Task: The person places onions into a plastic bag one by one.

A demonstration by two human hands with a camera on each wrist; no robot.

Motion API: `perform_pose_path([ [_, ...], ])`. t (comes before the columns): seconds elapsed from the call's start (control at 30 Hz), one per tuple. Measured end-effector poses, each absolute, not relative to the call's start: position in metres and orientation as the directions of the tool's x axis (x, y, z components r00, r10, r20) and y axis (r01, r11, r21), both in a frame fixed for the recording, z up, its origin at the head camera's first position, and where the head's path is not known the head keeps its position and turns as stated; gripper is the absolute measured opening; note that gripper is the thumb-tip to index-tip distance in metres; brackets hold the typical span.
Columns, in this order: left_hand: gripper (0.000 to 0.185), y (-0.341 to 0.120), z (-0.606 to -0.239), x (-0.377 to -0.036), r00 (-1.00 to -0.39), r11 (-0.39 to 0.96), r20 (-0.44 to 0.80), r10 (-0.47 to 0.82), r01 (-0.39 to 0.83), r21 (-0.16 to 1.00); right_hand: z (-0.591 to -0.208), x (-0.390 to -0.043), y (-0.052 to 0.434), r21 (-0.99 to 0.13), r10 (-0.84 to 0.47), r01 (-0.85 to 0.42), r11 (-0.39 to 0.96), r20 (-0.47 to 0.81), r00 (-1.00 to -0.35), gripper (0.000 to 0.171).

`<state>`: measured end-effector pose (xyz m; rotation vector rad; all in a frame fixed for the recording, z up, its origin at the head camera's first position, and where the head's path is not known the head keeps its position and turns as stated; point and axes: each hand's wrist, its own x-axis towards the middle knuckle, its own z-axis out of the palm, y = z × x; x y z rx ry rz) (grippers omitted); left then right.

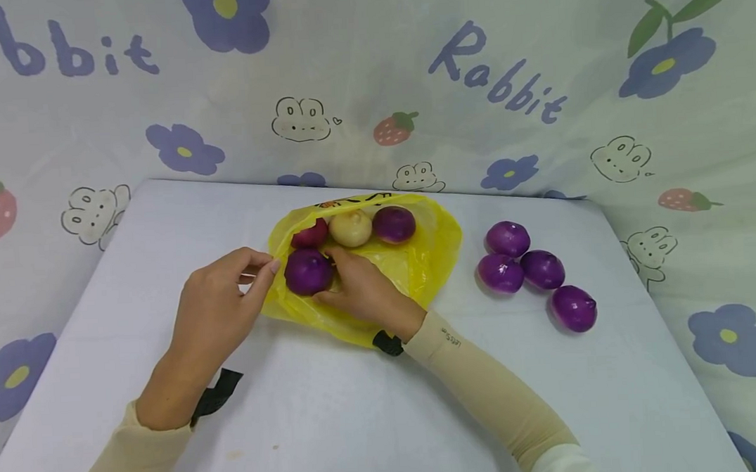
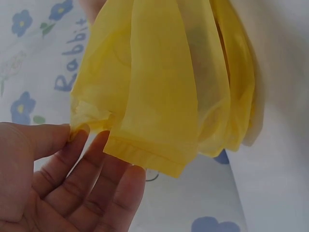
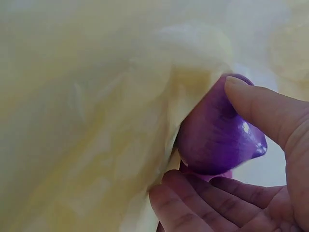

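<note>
A yellow plastic bag [image 1: 426,255] lies on the table with its mouth spread wide. My left hand [image 1: 219,299] pinches the bag's left edge between thumb and forefinger, as the left wrist view [image 2: 77,188] shows closely. Inside the bag my right hand [image 1: 364,286] holds a purple onion [image 1: 306,273], thumb on one side and fingers on the other. In the right wrist view the same onion [image 3: 219,130] partly sits behind the bag's film. Behind it in the bag are a red onion [image 1: 311,234], a pale yellow onion [image 1: 351,228] and another purple onion [image 1: 394,225].
Several purple onions [image 1: 543,269] lie grouped on the white table [image 1: 335,421] to the right of the bag. A rabbit-print cloth [image 1: 352,68] hangs behind the table. Black straps [image 1: 216,392] show at both wrists.
</note>
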<state>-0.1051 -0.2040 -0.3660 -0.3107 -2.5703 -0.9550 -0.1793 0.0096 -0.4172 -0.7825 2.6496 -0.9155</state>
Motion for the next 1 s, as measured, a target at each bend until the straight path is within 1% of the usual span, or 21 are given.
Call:
perform_pose_path([
  [0.13, 0.011, -0.204, -0.366, -0.105, -0.902, 0.744, 0.425, 0.075, 0.334, 0.578, -0.413, -0.180, 0.014, -0.632, -0.551, -0.401, 0.663, -0.049, -0.833, 0.077],
  [0.3, 0.011, -0.204, -0.366, -0.105, -0.904, 0.744, 0.420, 0.076, 0.332, 0.580, -0.408, -0.179, 0.020, -0.620, -0.529, -0.364, 0.695, -0.098, -0.843, 0.080],
  [0.47, 0.011, -0.205, -0.366, -0.104, -0.908, 0.739, 0.414, 0.068, 0.325, 0.591, -0.402, -0.176, 0.028, -0.597, -0.532, -0.372, 0.711, -0.110, -0.840, 0.083],
  [0.7, 0.011, -0.203, -0.366, -0.104, -0.909, 0.741, 0.411, 0.067, 0.321, 0.589, -0.385, -0.160, 0.046, -0.584, -0.567, -0.433, 0.687, -0.057, -0.822, 0.081],
  [1.0, 0.011, -0.203, -0.365, -0.104, -0.909, 0.745, 0.412, 0.065, 0.319, 0.586, -0.352, -0.134, 0.079, -0.564, -0.555, -0.475, 0.676, 0.034, -0.831, 0.079],
])
